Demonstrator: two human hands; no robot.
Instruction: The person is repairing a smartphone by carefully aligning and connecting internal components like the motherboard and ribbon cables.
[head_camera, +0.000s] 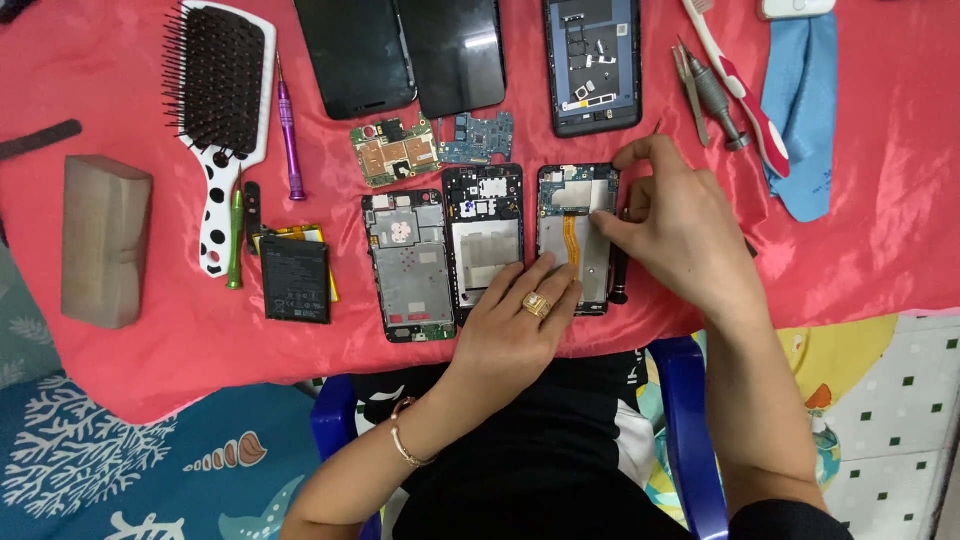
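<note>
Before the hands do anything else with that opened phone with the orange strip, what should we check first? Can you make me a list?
1. Left hand steadies the opened phone at its lower edge: ok.
2. Right hand has its fingers on the phone's right side, next to the orange strip: ok.
3. Orange strip lies flat and unbroken: cannot tell, partly hidden.
4. Phone sits fully on the red cloth, not over the edge: ok, though its lower end is near the edge.
5. Neighbouring opened phone is apart from the one being handled: ok, a narrow gap shows.
6. Purple screwdriver within reach: ok, lying by the hairbrush.
</note>
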